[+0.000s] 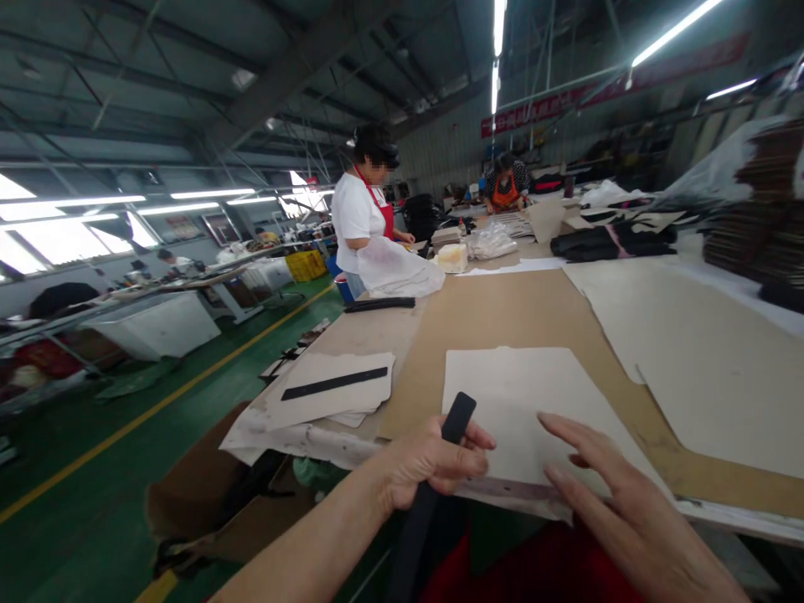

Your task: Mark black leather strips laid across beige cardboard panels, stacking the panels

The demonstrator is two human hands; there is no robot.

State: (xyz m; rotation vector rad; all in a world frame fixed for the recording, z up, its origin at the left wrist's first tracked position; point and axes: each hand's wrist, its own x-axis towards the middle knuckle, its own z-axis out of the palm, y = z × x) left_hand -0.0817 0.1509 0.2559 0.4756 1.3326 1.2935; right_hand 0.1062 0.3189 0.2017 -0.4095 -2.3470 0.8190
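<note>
My left hand [433,461] is closed around a black flat strip [461,412]. The strip's rounded end sticks up past my fingers, and its other end hangs down below the table edge. My right hand [609,473] hovers at the near edge of a cream sheet [508,394], fingers apart and holding nothing. That sheet lies on brown board [502,310] in front of me. Left of it, another black strip [336,383] rests across a small stack of cream pieces [314,406].
Large cream sheets [722,360] cover the table's right side. Black bundled material [612,243] and a tall brown stack [754,209] stand behind. A person in a white shirt [358,213] works at the far left edge; another person [506,184] is further back. A cardboard box [194,486] sits below left.
</note>
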